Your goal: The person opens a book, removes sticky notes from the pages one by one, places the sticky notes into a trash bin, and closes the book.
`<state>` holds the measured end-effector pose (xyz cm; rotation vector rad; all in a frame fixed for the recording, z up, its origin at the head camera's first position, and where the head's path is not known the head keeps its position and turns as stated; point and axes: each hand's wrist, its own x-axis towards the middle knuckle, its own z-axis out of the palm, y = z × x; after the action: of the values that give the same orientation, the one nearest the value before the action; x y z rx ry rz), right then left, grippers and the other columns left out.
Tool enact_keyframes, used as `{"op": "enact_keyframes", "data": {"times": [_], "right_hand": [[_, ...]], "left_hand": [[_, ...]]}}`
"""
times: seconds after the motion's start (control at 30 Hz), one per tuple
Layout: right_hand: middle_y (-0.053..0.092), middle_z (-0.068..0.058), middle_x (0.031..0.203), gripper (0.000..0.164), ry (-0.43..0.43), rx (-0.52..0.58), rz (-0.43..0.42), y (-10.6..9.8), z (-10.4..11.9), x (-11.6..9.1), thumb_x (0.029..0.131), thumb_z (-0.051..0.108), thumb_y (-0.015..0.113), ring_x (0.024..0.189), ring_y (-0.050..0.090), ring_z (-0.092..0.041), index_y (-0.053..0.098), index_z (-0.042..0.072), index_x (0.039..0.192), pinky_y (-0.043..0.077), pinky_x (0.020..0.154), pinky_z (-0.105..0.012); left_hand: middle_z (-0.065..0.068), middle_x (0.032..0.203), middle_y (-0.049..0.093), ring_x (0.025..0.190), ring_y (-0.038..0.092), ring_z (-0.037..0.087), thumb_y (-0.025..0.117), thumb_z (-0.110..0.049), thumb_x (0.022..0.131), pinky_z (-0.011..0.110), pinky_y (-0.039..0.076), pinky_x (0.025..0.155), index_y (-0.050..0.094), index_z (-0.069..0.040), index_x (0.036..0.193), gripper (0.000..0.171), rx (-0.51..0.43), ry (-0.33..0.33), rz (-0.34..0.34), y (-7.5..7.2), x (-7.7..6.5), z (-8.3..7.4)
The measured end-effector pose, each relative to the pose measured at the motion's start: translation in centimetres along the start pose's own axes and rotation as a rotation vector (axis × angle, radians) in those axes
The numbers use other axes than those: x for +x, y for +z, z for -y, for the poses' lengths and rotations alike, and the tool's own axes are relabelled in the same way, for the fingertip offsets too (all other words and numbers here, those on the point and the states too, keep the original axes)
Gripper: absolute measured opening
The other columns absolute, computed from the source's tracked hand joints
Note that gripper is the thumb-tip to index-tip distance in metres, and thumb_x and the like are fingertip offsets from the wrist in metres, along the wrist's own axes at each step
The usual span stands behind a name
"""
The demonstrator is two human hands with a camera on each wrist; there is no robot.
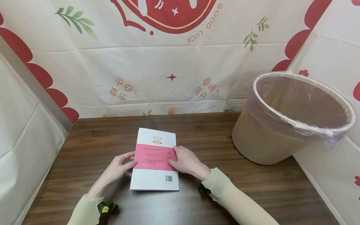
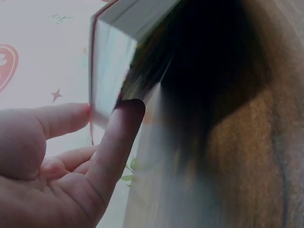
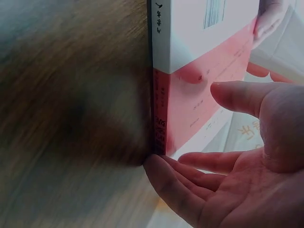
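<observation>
A paperback book (image 1: 156,180) lies back cover up on the table, white with a wide pink band and a barcode. At its left edge my left hand (image 1: 119,165) pinches it, thumb on the cover and a finger under the pages. The left wrist view shows the page edges of the book (image 2: 111,61) raised off the wood. My right hand (image 1: 187,159) is at the spine side. In the right wrist view, fingertips (image 3: 159,168) touch the spine's lower edge, while the thumb hangs just above the cover of the book (image 3: 204,99).
A beige waste bin (image 1: 253,137) lined with a clear plastic bag stands at the table's right side. Behind the dark wooden table (image 1: 92,140) hangs a white printed cloth (image 1: 157,68). More white cloth borders both sides.
</observation>
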<state>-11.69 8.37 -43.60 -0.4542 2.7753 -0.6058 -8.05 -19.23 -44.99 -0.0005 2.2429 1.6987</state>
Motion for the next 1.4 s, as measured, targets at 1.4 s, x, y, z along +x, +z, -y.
{"op": "enact_keyframes", "data": {"times": [1.4], "right_hand": [[0.065,-0.011,0.108,0.044,0.059,0.284,-0.160,-0.1,-3.4,-1.2,0.087,0.020,0.067,0.080,0.060,-0.013,0.060,-0.001,0.125,0.054,0.071,-0.028]], "left_hand": [[0.010,0.094,0.058,0.072,0.056,0.016,0.069,-0.008,0.084,0.025,0.052,0.054,0.063,0.006,0.117,0.037,0.511,-0.006,-0.100,4.5,2.5,-0.4]]}}
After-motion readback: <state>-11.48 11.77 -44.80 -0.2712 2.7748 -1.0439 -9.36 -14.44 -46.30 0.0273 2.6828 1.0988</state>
